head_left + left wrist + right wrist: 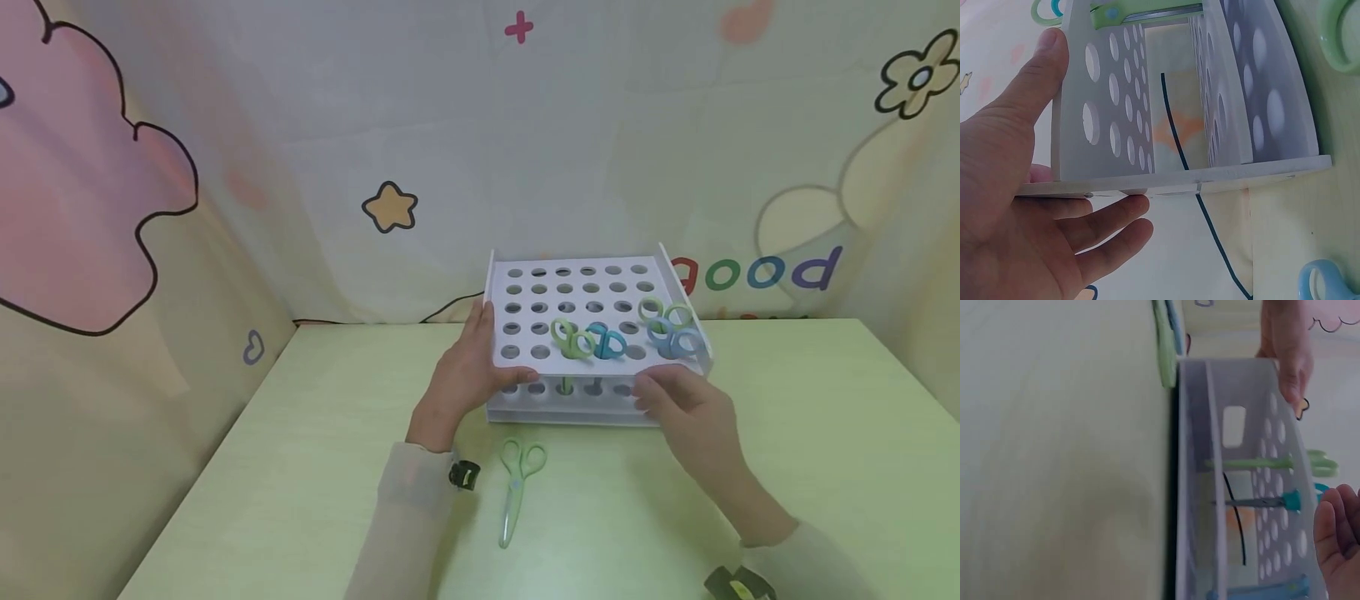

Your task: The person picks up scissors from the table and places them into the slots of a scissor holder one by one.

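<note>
Potentially one bump from a tangle

The worktop [375, 367] carries a white rack [552, 317] near the middle of its back edge. The left hand [465, 362] grips the rack's front left corner, thumb over the upper tier; an uneven pull there could, I judge, swing the rack askew. The right hand [701, 425], fingers loosely bent and apparently holding nothing, is by the front edge toward the right corner; contact is unclear, but a knock might jolt the scissors standing in the holes. Near the right edge, the green pair [664, 317] and blue pair [672, 340] overlap in the head view, so their handles could catch. Loose green scissors [515, 492] lie before the front edge; dragging the rack forward could trap them.
</note>
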Tool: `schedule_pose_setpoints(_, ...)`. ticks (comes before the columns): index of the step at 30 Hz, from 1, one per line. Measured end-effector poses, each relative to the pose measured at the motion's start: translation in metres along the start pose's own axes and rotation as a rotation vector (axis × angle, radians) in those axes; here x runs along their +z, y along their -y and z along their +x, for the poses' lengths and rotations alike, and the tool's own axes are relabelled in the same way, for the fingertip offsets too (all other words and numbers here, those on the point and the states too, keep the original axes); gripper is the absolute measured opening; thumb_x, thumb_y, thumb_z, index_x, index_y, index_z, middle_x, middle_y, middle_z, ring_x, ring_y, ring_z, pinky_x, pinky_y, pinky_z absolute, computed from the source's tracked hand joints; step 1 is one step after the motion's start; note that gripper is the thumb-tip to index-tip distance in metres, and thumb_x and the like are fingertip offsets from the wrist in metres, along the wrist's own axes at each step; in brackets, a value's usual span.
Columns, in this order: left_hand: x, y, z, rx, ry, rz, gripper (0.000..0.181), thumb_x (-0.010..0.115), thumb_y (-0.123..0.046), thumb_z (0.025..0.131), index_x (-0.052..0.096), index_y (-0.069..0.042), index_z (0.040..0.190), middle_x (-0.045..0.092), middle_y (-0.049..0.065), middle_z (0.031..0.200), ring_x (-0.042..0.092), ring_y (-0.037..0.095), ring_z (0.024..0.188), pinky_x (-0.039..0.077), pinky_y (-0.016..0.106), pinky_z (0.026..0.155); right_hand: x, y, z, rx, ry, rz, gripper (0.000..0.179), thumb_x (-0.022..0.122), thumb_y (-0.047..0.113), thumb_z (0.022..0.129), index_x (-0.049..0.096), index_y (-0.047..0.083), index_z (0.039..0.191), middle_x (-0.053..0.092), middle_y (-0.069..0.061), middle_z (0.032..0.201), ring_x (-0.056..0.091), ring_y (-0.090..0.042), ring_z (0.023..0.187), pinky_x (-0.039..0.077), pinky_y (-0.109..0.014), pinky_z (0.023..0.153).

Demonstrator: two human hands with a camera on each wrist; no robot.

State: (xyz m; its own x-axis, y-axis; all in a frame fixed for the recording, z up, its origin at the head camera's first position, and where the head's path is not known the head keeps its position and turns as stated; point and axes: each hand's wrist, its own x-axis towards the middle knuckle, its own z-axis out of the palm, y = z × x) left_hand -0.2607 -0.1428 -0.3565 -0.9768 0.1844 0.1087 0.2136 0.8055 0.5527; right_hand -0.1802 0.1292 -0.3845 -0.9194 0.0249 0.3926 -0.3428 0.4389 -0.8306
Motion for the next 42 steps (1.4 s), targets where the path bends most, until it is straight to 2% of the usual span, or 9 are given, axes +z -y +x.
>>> schedule_pose_setpoints(7,0.0,0.002,0.0,0.005,0.002,-0.011,0.125,0.084,-0.054,0.077,0.004,-0.01,0.163,-0.005,0.0,0.169,0.049,0.026,0.121,0.045,0.04,0.095,0.022,-0.006,-0.004,0.045,0.067,0.026,0.023,0.065,0.023,0.102,0.07,0.001,0.107,0.069,-0.01,0.091,0.064,-0.015,0.08,0.053,-0.023,0.07)
schedule_pose_setpoints(17,-0.001,0.004,0.001,0.003,0.004,-0.011,0.125,0.085,-0.052,0.077,0.004,-0.01,0.163,-0.004,0.001,0.17,0.052,0.027,0.117,0.046,0.041,0.093,0.03,0.002,0.007,0.046,0.107,-0.005,0.032,0.061,0.032,0.103,0.066,0.004,0.119,0.069,-0.009,0.1,0.064,-0.021,0.089,0.053,-0.022,0.075)
schedule_pose_setpoints(21,-0.001,0.004,0.0,-0.009,0.01,-0.015,0.125,0.085,-0.051,0.077,0.004,-0.01,0.163,-0.004,0.001,0.17,0.051,0.027,0.118,0.046,0.041,0.095,0.034,0.006,0.017,0.014,0.076,-0.006,0.031,0.063,0.025,0.103,0.063,0.005,0.126,0.069,-0.013,0.095,0.066,-0.021,0.08,0.053,-0.021,0.069)
schedule_pose_setpoints(25,-0.001,0.005,0.0,-0.016,0.01,-0.019,0.125,0.085,-0.051,0.077,0.004,-0.01,0.163,-0.004,0.0,0.17,0.051,0.027,0.119,0.045,0.041,0.096,0.039,0.014,0.03,-0.022,0.016,-0.062,0.032,0.067,0.017,0.1,0.063,0.004,0.129,0.069,-0.013,0.086,0.064,-0.019,0.065,0.05,-0.023,0.058)
schedule_pose_setpoints(33,0.0,0.004,0.0,-0.004,0.013,-0.018,0.124,0.085,-0.051,0.077,0.006,-0.009,0.163,-0.003,0.003,0.17,0.052,0.027,0.117,0.046,0.042,0.095,0.046,0.035,0.051,-0.001,0.05,-0.097,0.019,0.067,0.013,0.098,0.068,-0.001,0.11,0.066,-0.009,0.075,0.06,-0.016,0.052,0.05,-0.026,0.051)
schedule_pose_setpoints(35,0.0,0.002,0.0,-0.004,0.015,-0.013,0.124,0.085,-0.051,0.077,0.006,-0.009,0.163,-0.003,0.003,0.17,0.052,0.027,0.117,0.046,0.042,0.095,0.047,0.04,0.054,-0.044,-0.002,-0.071,0.014,0.067,0.012,0.098,0.068,-0.001,0.104,0.064,-0.008,0.073,0.059,-0.014,0.052,0.048,-0.024,0.05)
schedule_pose_setpoints(37,-0.001,0.001,0.0,-0.002,0.017,-0.016,0.124,0.085,-0.051,0.077,0.006,-0.009,0.163,-0.003,0.003,0.17,0.052,0.027,0.118,0.046,0.042,0.095,0.047,0.046,0.056,-0.118,-0.099,-0.027,0.011,0.066,0.01,0.098,0.068,-0.001,0.101,0.063,-0.007,0.072,0.058,-0.012,0.052,0.046,-0.021,0.05)
schedule_pose_setpoints(40,-0.001,0.0,0.002,-0.002,0.017,-0.018,0.125,0.086,-0.051,0.077,0.005,-0.01,0.163,-0.003,0.002,0.17,0.05,0.027,0.12,0.045,0.042,0.096,0.045,0.058,0.059,-0.241,-0.239,0.112,0.01,0.067,0.006,0.098,0.067,-0.004,0.101,0.061,-0.01,0.071,0.057,-0.011,0.053,0.048,-0.018,0.052)
schedule_pose_setpoints(42,-0.002,0.0,0.002,-0.005,0.015,-0.023,0.125,0.086,-0.049,0.077,0.005,-0.01,0.163,-0.003,0.002,0.17,0.05,0.027,0.12,0.045,0.042,0.096,0.044,0.064,0.06,-0.279,-0.282,0.199,0.011,0.067,0.005,0.097,0.067,-0.005,0.101,0.061,-0.012,0.071,0.056,-0.011,0.053,0.049,-0.018,0.054)
